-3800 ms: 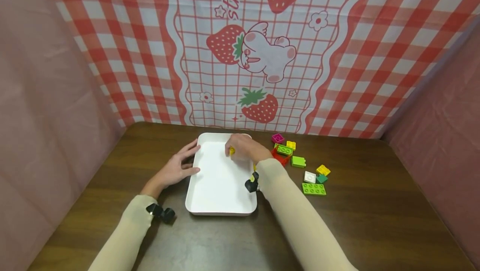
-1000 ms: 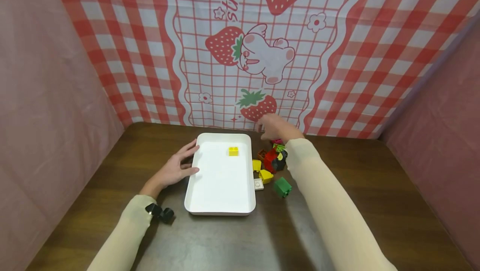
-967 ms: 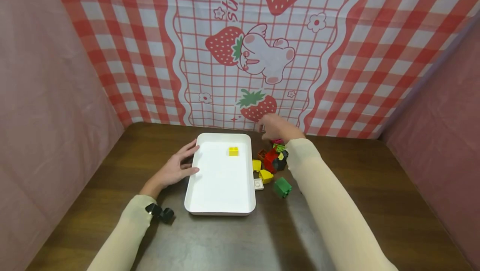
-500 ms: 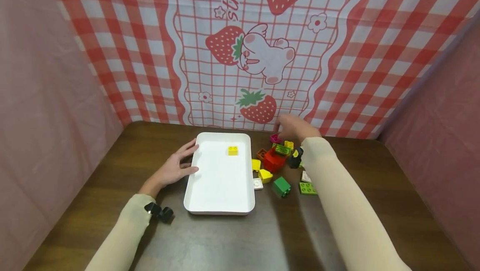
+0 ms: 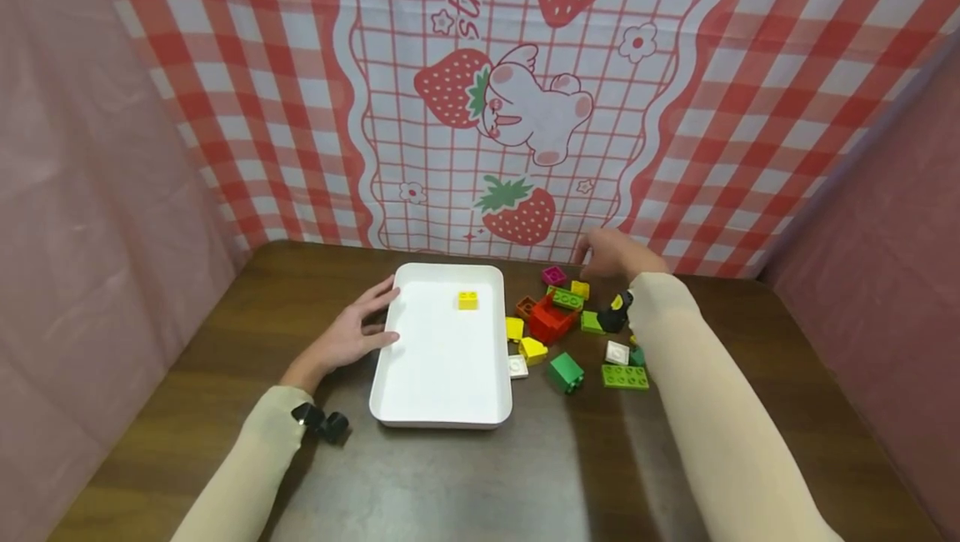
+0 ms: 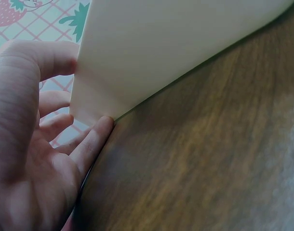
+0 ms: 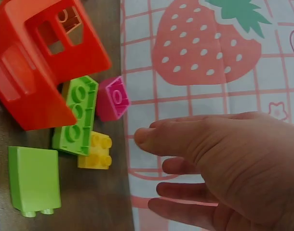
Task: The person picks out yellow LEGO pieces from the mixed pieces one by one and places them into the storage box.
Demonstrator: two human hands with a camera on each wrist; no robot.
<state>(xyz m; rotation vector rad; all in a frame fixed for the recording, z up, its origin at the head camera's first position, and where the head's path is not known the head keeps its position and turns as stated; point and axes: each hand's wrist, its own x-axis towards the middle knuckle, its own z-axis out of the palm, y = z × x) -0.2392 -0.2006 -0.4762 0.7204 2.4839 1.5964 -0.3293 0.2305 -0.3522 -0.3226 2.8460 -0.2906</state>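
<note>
My left hand (image 5: 347,340) rests against the left side of a white rectangular tray (image 5: 441,424), fingers spread. In the left wrist view its fingertips touch the tray wall (image 6: 156,53). A yellow building brick (image 5: 467,300) sits in the tray towards the far end. Raised beyond the loose bricks, my right hand (image 5: 611,252) holds nothing, its fingers loosely extended. Nearest to it in the right wrist view are a yellow brick (image 7: 95,151), a light green brick (image 7: 77,115) and a magenta brick (image 7: 113,98).
Right of the tray lie a red house-like piece (image 5: 551,321), a dark green block (image 5: 566,372), a white brick (image 5: 617,353) and a long light green brick (image 5: 625,377). Yellow pieces (image 5: 532,350) lie close to the tray's right wall. A checked cloth (image 5: 285,150) hangs behind the table.
The right hand, earlier inside the tray with the yellow brick, has let it go there and moved out, then further right above the loose bricks. The left hand stays at the tray.
</note>
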